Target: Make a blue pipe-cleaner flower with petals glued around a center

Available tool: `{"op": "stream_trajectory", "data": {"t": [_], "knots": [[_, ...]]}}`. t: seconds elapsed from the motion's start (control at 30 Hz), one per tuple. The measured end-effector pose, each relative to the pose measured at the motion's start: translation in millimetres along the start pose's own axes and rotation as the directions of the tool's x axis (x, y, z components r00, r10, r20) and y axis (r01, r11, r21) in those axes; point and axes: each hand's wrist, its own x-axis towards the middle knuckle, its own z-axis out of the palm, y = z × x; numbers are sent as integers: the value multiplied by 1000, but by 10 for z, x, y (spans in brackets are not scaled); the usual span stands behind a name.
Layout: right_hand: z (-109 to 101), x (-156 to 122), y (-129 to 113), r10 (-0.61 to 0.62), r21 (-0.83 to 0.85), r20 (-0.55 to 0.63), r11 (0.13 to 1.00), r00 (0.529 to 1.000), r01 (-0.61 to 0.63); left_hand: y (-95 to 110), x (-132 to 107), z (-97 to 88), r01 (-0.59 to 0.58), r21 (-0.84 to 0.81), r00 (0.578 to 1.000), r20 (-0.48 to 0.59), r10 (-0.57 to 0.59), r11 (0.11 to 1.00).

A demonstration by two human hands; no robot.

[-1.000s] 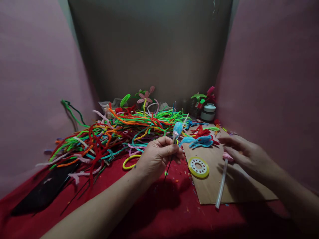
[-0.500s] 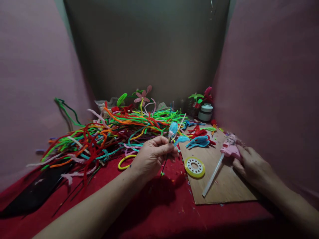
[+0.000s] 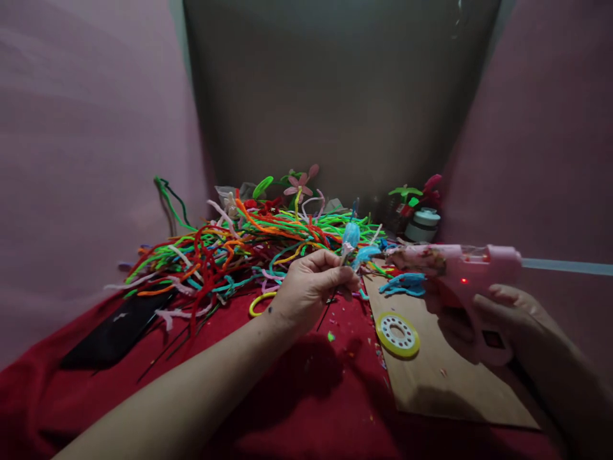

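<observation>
Between the thumb and fingers of my left hand (image 3: 311, 287) is a pipe-cleaner flower (image 3: 351, 235) with blue petals and a thin dark stem pointing down. One blue petal (image 3: 366, 255) leans out to the right of it. My right hand (image 3: 517, 319) is wrapped around the handle of a pink glue gun (image 3: 460, 262). Its nozzle points left, close to that petal; whether they touch I cannot tell. A red light glows on the gun's side, and a clear glue stick (image 3: 565, 265) sticks out of the back.
A heap of coloured pipe cleaners (image 3: 230, 249) covers the left and back. On the wooden board (image 3: 431, 383) are a yellow tape roll (image 3: 397, 335) and blue pipe-cleaner pieces (image 3: 405, 284). A black phone-like slab (image 3: 119, 329) lies left; a lidded jar (image 3: 423, 223) stands at the back.
My right hand has lifted the glue gun and turned it from facing away to pointing left at the flower. My left hand keeps its hold. The view has shifted slightly left.
</observation>
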Motion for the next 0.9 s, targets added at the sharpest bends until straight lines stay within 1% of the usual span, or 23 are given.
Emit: {"op": "stream_trajectory", "data": {"t": [0.07,0.17,0.27,0.43,0.53,0.67,0.9], "knots": [[44,59,-3,-43,-34,49,998,998,44,11,24,-40,-24,0,1000,-16,24,1000],[76,142,-17,-100,-98,47,990,994,104,25,58,-86,-34,-6,997,-64,34,999],[125,211,-34,-111,-136,33,984,993,115,35,84,-106,-37,-14,995,-90,36,999],[193,292,8,-123,-126,78,983,989,132,26,118,-128,-65,-11,994,-93,64,998],[150,316,57,-118,-121,69,985,991,125,4,131,-143,-51,1,995,-88,51,999],[39,343,104,-133,-63,50,989,990,136,-26,141,-156,-43,9,996,-78,44,999],[-67,399,137,-104,-34,82,994,991,107,-20,145,-149,-52,16,996,-70,53,999]]}}
